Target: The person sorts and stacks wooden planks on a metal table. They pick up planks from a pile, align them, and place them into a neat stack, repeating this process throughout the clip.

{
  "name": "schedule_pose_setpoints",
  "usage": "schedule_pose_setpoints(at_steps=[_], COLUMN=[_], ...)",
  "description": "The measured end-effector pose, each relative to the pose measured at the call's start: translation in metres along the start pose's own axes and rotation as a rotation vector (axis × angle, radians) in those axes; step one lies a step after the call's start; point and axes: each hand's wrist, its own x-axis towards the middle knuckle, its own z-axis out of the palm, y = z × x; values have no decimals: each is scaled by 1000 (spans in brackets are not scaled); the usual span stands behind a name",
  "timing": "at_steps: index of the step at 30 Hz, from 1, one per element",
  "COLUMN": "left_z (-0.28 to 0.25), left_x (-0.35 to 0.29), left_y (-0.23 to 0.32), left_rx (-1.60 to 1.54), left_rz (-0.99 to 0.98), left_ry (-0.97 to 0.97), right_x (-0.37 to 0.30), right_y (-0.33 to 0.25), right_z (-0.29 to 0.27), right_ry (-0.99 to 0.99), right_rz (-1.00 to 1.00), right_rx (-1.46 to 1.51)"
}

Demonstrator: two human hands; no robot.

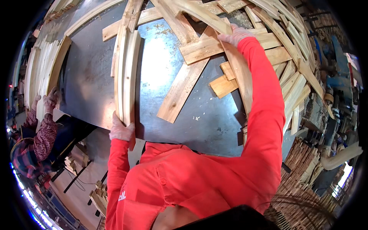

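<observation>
My left hand (122, 129), in a thin pale glove, is closed round the near end of a few long wooden boards (128, 76) standing on edge side by side on the metal table. Over on the right, my right hand (237, 35), gloved too, reaches far across the table and grips the end of a long pale wooden board (205, 16). Beneath that hand a wider wooden plank (238, 69) slants toward me. Several loose boards lie crossed around it, among them a knotty plank (184, 90) and a short yellowish piece (223, 86).
The grey metal table (88, 80) carries wood shavings. At the left a co-worker's gloved hands (50, 100) hold a stack of boards (44, 71). A jumbled pile of boards (293, 88) covers the right side, beside machinery (337, 99). Stacked wood (301, 165) stands at lower right.
</observation>
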Motion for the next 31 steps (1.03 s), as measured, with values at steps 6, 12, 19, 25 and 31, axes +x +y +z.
schedule_pose_setpoints(at_steps=[6,12,19,25,31], left_z=[7,-5,-4,-66,-62], left_x=[-11,3,26,54,60], left_y=[27,-3,-41,-39,-99], left_rx=[43,-167,-822,-253,-221], left_rz=[-162,59,187,251,129], left_ry=[72,102,-37,109,67], right_x=[-124,-165,-151,-51,-105], right_y=[-6,-13,-188,-268,-273], right_z=[40,96,104,235,177], right_ry=[17,32,-261,-291,-1167], right_rz=[293,252,-185,-227,-205], right_rx=[116,260,1418,2075,2232])
